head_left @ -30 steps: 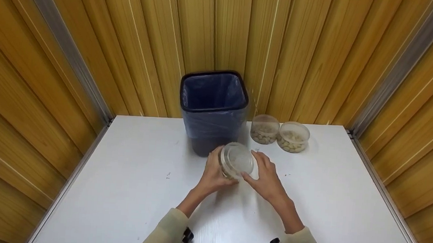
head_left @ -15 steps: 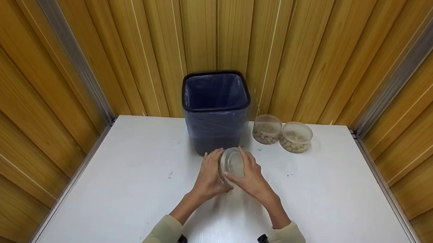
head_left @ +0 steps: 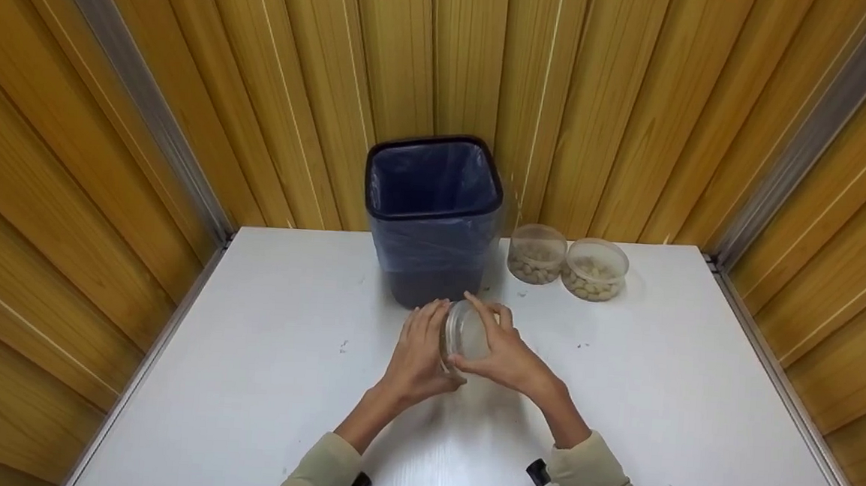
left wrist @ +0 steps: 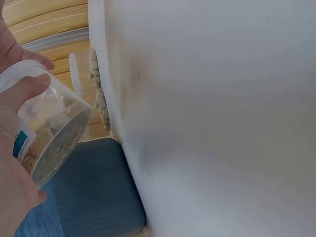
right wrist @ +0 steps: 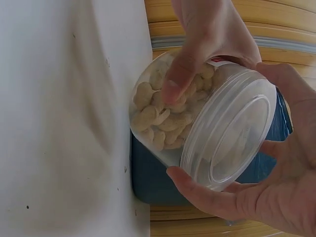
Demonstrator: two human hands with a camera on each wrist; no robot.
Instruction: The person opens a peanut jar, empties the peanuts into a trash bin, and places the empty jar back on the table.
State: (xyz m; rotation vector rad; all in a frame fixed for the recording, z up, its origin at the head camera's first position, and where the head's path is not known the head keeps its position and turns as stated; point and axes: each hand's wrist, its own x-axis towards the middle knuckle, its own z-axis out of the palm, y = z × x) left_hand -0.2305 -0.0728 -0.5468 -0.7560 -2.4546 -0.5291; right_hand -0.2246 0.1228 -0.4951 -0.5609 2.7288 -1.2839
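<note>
A clear plastic jar [right wrist: 155,121] of unshelled peanuts hangs tilted above the table, its lid [right wrist: 242,133] facing right. My left hand [head_left: 415,358] wraps round the jar's body, thumb across its side. The fingers and thumb of my right hand [head_left: 512,359] span the lid and grip its rim. In the left wrist view the jar's base [left wrist: 61,148] shows, along with part of a printed label [left wrist: 22,140]. From the head view, the hands hide most of the jar.
Behind the hands stands a dark blue bin [head_left: 432,262] with a bag liner. Right of it, two round clear containers [head_left: 537,257] hold peanuts or similar pieces, side by side near the back edge of the white table [head_left: 261,353]. Wood-patterned walls [head_left: 323,78] surround the table.
My right hand has moved left from the lid's edge and now spans the lid. The jar has turned so its lid faces more to the right. My left hand keeps its hold.
</note>
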